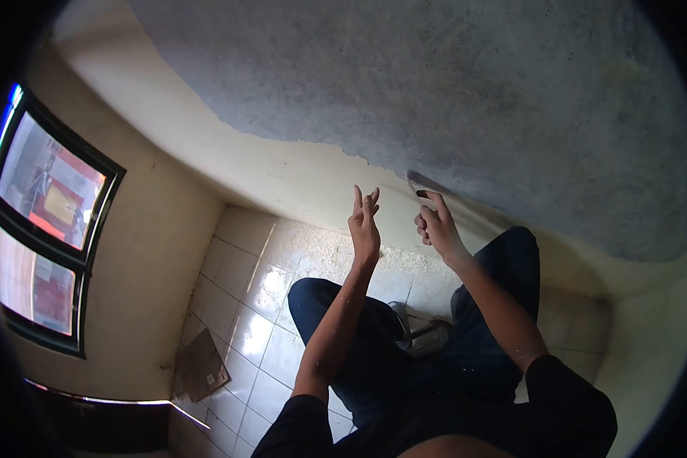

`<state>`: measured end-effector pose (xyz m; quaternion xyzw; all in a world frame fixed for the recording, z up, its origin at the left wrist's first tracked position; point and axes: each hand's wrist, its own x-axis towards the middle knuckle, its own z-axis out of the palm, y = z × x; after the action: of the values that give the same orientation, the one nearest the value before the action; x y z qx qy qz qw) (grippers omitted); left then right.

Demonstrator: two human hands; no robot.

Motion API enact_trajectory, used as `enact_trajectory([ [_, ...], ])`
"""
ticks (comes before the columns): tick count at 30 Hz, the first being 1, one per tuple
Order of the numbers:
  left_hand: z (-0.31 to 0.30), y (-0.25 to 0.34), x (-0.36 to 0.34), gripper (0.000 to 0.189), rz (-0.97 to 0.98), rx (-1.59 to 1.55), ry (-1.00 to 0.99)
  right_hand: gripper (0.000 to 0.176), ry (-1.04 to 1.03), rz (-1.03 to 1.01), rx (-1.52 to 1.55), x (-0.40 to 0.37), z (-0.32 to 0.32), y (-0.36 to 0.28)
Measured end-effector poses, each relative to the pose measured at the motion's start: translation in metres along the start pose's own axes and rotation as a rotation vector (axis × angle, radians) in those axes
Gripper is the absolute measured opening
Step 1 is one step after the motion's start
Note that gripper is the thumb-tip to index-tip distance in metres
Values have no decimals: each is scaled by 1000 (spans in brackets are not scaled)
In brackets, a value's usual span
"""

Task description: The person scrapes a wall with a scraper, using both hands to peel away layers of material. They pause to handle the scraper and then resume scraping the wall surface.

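My right hand (435, 227) is closed around a scraper (418, 185), whose thin edge meets the wall where the cream paint ends and the bare grey surface (435, 91) begins. To its left, my left hand (365, 217) is raised in front of the cream-painted wall (298, 172) with some fingers stretched out and nothing in it. The two hands are apart. The scraper's handle is mostly hidden by my right fingers.
Pale crumbs (320, 256) are scattered on the tiled floor (271, 336) along the wall's base. A brown board (202, 366) lies at lower left. A dark-framed window (49, 179) is on the left wall. My bent knees (519, 252) are close to the wall.
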<state>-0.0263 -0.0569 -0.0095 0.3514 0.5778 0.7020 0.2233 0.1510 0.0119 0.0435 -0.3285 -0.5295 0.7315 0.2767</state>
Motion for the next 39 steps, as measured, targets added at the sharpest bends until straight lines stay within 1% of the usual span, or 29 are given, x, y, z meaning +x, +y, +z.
enact_trajectory([
  [1,3,8,-4,59,9,24,13,45,-8,-33,-38,-3,-3,0],
  [2,11,14,-11,56,20,-92,53,46,-17,-68,-76,-6,-6,3],
  [3,11,15,-13,56,-5,-80,-7,47,-27,-108,-115,-8,-11,4],
  [5,4,14,-15,55,-48,-57,-129,49,-58,-118,-153,-17,-17,2],
  [6,6,20,-16,52,-19,-10,-158,50,-74,-125,-169,-20,-19,2],
  [9,20,33,-13,46,13,-97,-174,50,-128,-96,-137,-25,-24,2],
  [11,33,49,-12,41,33,-129,-199,47,-104,-87,-129,-28,-21,-3],
  [13,46,53,-11,43,40,-85,-239,45,-85,-108,-141,-24,-22,-4],
  [15,62,50,-17,49,98,-15,-195,42,-57,-104,-165,-20,-25,-2],
  [16,66,53,-24,57,39,-9,-192,41,-40,-105,-178,-21,-23,-2],
  [17,70,46,-26,62,49,-19,-199,40,-19,-111,-186,-21,-22,-2],
  [19,69,38,-37,65,-42,-143,-201,38,-51,-92,-177,-21,-24,2],
  [20,70,25,-40,66,8,-187,-155,38,-67,-91,-204,-19,-25,5],
  [21,67,33,-43,65,-132,-279,-187,38,-76,-93,-219,-16,-24,10],
  [23,58,50,-42,63,-214,-242,-209,40,-70,-112,-314,-18,-18,12],
  [24,52,56,-40,59,-232,-302,-206,42,-110,-117,-286,-16,-16,14],
  [27,48,48,-29,55,56,-257,-89,52,-91,-188,-365,-14,2,10],
  [29,43,59,-24,54,14,-335,-56,59,-98,-171,-374,-14,11,2],
  [31,36,72,-19,54,-81,-413,-71,55,-114,-255,-371,-8,18,3],
  [33,35,79,-17,54,0,-427,-1,58,-99,-282,-362,-8,29,-2],
  [35,32,69,-12,54,59,-426,51,57,-95,-329,-379,-4,35,-2],
  [39,22,71,-18,58,112,-417,31,61,-65,-380,-498,4,41,9],
])
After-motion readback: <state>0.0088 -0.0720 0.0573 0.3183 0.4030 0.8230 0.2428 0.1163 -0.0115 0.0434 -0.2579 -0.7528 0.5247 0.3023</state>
